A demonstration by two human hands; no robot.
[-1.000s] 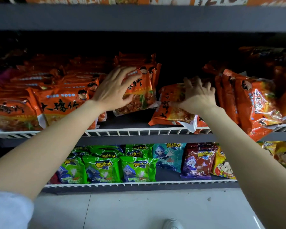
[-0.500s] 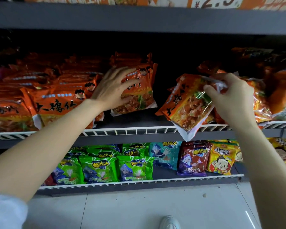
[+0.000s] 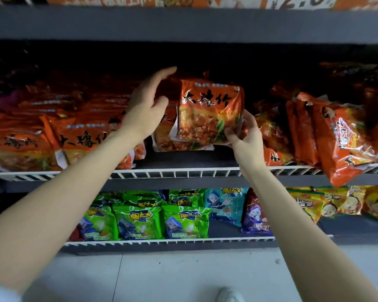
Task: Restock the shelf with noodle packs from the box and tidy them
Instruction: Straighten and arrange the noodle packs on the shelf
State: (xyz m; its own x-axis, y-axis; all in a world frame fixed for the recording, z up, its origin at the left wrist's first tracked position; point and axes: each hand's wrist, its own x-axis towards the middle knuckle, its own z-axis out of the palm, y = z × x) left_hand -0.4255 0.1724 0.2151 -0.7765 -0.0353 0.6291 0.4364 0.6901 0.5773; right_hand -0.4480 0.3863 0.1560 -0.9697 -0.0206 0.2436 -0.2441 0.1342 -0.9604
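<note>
At the bottom of the frame a pale shoe point(image 3: 229, 295) stands on the light floor point(image 3: 183, 275), and both forearms reach up from the lower corners toward the shelving. Beyond them, in the lower middle, the bottom shelf holds green snack bags point(image 3: 140, 221), with yellow ones to the right behind a white wire rail.

In the middle of the frame the right hand point(image 3: 244, 136) pinches the lower right corner of an orange noodle pack point(image 3: 210, 112) between thumb and fingertips, holding it upright and face-on above the middle shelf point(image 3: 177, 172). The pack sits in front of another orange pack lying at the shelf's centre. The left hand point(image 3: 148, 107), just left of the held pack, has its fingers spread and lifted, gripping nothing; whether it touches the pack's left edge cannot be told.

Further back and to the left, orange packs lie in overlapping rows; to the right, more lean loosely, one hanging over the rail point(image 3: 345, 168).

The step in hand looks like placing this pack into the centre stack. The next move probably calls for the free hand to steady the stack or clear room while the pack is slid in flat and aligned. The slumping right-hand packs appear to need straightening afterwards. No box is in view.
</note>
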